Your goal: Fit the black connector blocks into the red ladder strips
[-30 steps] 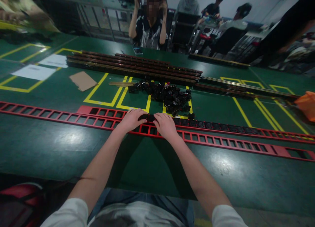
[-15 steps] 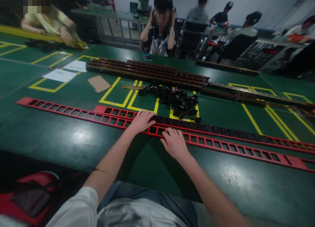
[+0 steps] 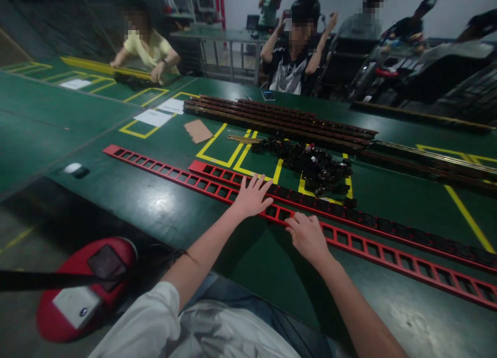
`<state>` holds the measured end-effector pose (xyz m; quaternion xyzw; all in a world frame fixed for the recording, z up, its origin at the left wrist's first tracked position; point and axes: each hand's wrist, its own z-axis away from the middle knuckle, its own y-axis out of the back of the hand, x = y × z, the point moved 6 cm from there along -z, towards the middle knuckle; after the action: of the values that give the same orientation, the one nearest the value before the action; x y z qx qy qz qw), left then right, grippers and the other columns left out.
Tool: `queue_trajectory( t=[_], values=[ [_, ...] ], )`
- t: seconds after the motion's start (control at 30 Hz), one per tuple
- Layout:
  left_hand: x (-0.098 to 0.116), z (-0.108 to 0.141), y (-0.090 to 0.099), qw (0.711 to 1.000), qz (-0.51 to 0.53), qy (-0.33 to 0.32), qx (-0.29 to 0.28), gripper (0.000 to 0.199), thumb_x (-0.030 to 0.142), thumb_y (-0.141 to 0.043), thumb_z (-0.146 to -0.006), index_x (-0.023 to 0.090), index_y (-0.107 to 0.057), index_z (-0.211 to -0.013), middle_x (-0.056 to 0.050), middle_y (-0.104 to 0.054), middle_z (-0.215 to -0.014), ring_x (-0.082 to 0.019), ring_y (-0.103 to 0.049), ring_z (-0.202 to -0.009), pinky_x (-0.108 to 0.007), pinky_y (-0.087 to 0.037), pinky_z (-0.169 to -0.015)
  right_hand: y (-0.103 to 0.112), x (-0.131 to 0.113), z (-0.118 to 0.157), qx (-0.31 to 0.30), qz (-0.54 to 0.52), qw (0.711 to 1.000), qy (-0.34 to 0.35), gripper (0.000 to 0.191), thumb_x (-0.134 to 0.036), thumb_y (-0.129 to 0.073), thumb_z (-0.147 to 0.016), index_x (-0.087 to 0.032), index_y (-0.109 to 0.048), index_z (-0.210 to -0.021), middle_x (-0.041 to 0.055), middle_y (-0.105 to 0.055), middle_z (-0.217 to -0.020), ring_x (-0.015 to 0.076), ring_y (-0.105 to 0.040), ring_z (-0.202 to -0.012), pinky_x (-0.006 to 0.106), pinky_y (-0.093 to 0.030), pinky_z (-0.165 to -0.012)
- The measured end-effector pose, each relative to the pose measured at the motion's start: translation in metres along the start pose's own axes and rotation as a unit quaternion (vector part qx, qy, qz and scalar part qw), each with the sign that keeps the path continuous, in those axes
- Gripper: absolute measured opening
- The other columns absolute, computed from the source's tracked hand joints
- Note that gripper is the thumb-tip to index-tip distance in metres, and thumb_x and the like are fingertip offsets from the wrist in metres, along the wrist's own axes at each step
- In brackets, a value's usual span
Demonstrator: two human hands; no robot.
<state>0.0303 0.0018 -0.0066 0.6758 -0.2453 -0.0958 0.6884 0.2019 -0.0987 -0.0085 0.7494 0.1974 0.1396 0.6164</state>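
Two long red slotted strips lie side by side across the table. My left hand [image 3: 252, 196] rests flat over them with its fingers spread, its fingertips at the far strip [image 3: 200, 166]. Black square parts [image 3: 337, 210] fill many slots of that far strip, to the right of this hand. My right hand [image 3: 308, 239] has its fingers curled over the near strip [image 3: 373, 248], gripping its edge. The slots of the near strip look open. Just beyond the strips lies a heap of small black parts [image 3: 320, 166].
Long dark rails [image 3: 279, 117] lie in a bundle behind the heap. A cardboard piece [image 3: 198, 131] and white papers [image 3: 152, 117] are at the left. Yellow tape marks the green table [image 3: 186, 220]. A red stool [image 3: 58, 316] stands at lower left. Other people sit across the table.
My view has turned left, so the table's contents appear shifted right. The fingers of my left hand have spread wider. The person opposite has moved a raised hand away from their head.
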Motion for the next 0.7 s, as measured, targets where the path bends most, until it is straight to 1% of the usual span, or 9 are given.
queue_trajectory(
  t=[0.17, 0.27, 0.37, 0.5, 0.6, 0.7],
  values=[
    [0.002, 0.006, 0.001, 1.000, 0.008, -0.003, 0.001, 0.071, 0.059, -0.035, -0.107, 0.024, -0.030, -0.170, -0.011, -0.023, -0.178, -0.035, -0.016, -0.166, -0.070, -0.012, -0.131, 0.000, 0.004, 0.005, 0.018, -0.010, 0.999, 0.045, 0.013, -0.013, -0.059, -0.100, -0.018, -0.071, -0.103, 0.0068, -0.067, -0.098, 0.0210, -0.060, -0.090, 0.034, -0.030, -0.080],
    [0.003, 0.007, -0.001, 1.000, 0.008, 0.003, -0.001, 0.072, 0.060, -0.034, -0.107, 0.025, -0.028, -0.170, -0.011, -0.021, -0.178, -0.035, -0.013, -0.166, -0.072, -0.010, -0.130, -0.001, 0.009, 0.006, 0.018, -0.018, 0.998, 0.052, 0.015, -0.014, -0.056, -0.101, -0.019, -0.071, -0.104, 0.0072, -0.068, -0.099, 0.0209, -0.061, -0.090, 0.035, -0.030, -0.081],
    [0.004, 0.006, -0.003, 1.000, 0.013, 0.010, 0.002, 0.074, 0.059, -0.036, -0.106, 0.023, -0.029, -0.170, -0.013, -0.021, -0.178, -0.037, -0.013, -0.166, -0.073, -0.009, -0.130, -0.005, 0.015, 0.007, 0.020, -0.031, 0.998, 0.042, 0.018, -0.016, -0.054, -0.102, -0.020, -0.072, -0.104, 0.0077, -0.070, -0.099, 0.0212, -0.063, -0.090, 0.036, -0.030, -0.081],
    [0.006, 0.004, -0.003, 1.000, 0.022, -0.004, 0.013, 0.074, 0.058, -0.039, -0.106, 0.020, -0.032, -0.169, -0.016, -0.023, -0.177, -0.040, -0.015, -0.165, -0.072, -0.011, -0.130, -0.008, 0.016, 0.007, 0.020, -0.032, 0.999, 0.022, 0.017, -0.018, -0.058, -0.100, -0.022, -0.073, -0.105, 0.0092, -0.071, -0.099, 0.0231, -0.064, -0.092, 0.037, -0.030, -0.080],
    [0.008, 0.007, -0.002, 1.000, 0.025, -0.002, 0.013, 0.073, 0.057, -0.043, -0.105, 0.023, -0.032, -0.169, -0.014, -0.024, -0.177, -0.038, -0.015, -0.166, -0.071, -0.010, -0.131, -0.001, 0.011, 0.009, 0.011, -0.028, 1.000, 0.001, 0.016, -0.016, -0.059, -0.099, -0.022, -0.074, -0.100, 0.0081, -0.072, -0.098, 0.0227, -0.065, -0.093, 0.037, -0.030, -0.081],
    [0.010, 0.009, -0.003, 0.999, 0.030, 0.015, 0.011, 0.073, 0.056, -0.046, -0.104, 0.023, -0.032, -0.168, -0.014, -0.024, -0.177, -0.039, -0.014, -0.166, -0.071, -0.011, -0.130, 0.008, 0.003, 0.011, -0.017, -0.028, 0.999, -0.020, 0.016, -0.016, -0.059, -0.100, -0.021, -0.074, -0.099, 0.0071, -0.072, -0.100, 0.0222, -0.064, -0.096, 0.037, -0.030, -0.083]
  ],
)
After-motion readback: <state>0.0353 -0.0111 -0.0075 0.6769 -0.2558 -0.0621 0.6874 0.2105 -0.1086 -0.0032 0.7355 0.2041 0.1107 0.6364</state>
